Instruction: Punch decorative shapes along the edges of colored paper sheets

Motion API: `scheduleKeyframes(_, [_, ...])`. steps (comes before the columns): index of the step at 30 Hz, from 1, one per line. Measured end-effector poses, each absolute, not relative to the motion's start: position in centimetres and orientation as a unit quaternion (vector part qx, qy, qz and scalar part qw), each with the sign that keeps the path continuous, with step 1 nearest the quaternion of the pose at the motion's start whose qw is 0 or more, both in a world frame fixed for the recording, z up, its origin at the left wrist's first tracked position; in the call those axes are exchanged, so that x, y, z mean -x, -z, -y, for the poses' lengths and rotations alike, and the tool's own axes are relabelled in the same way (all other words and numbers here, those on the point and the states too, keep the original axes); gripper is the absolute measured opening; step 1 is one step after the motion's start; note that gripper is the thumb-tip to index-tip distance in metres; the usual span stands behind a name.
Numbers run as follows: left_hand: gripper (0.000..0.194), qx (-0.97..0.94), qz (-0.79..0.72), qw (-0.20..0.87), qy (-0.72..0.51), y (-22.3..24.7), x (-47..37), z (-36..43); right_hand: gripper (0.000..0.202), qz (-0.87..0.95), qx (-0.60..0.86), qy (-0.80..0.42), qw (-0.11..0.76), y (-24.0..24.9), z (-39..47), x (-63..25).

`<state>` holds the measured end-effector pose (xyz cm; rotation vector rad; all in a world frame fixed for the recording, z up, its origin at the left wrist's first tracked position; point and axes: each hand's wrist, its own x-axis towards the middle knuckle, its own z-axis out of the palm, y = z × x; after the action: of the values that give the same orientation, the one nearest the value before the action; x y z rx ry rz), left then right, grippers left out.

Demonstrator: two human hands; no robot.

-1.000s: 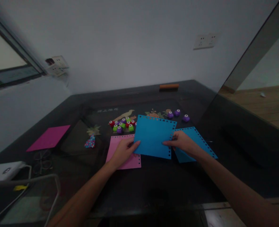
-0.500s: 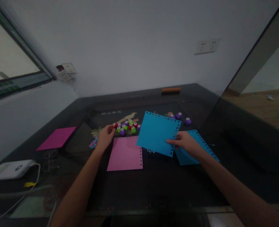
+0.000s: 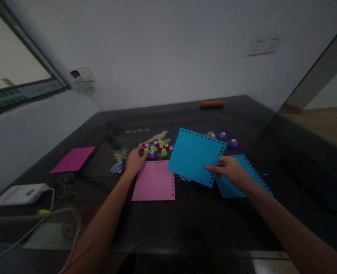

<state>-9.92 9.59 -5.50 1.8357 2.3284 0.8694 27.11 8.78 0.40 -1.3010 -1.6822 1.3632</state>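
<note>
My right hand (image 3: pixel 232 171) pinches the right edge of a blue sheet (image 3: pixel 195 156) with punched holes, held tilted above the table. Under that hand lies another blue sheet (image 3: pixel 234 186). My left hand (image 3: pixel 136 160) is at the left side of a cluster of small red, purple and green eye-topped pieces (image 3: pixel 164 152); its fingers are curled at a green one, and whether they grip it is unclear. A pink sheet (image 3: pixel 154 182) with holes lies just in front of the cluster. Several purple pieces (image 3: pixel 233 143) stand behind the held sheet.
On the dark table (image 3: pixel 191 224), small coloured beads (image 3: pixel 117 166) lie left of my left hand. Further left are a magenta sheet (image 3: pixel 73 160), a white device (image 3: pixel 20 194) with a cable, and clear glasses-like loops. An orange bar (image 3: pixel 212 103) lies near the wall.
My left hand has moved right and over the edge of the cluster, its fingers curling further. The blue sheet stays in my right hand, slightly shifted. The camera view has shifted a little.
</note>
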Motion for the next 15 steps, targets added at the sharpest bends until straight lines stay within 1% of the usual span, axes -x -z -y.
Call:
scheduleKeyframes(3, [0.036,-0.589,-0.762,0.011,-0.267,5.3,9.6,-9.5,0.032,0.643,0.492,-0.505,0.301,-0.1,-8.8,-27.1])
scheduleKeyframes(8, [0.032,-0.591,-0.766,0.0,-0.255,4.8,9.2,-9.2,0.031,0.631,0.491,-0.518,0.305,0.1,-8.8,-27.1])
scheduleKeyframes(15, [0.029,-0.594,-0.756,0.001,-0.277,4.0,9.1,-8.3,0.028,0.604,0.479,-0.547,0.325,0.2,-8.7,-26.8])
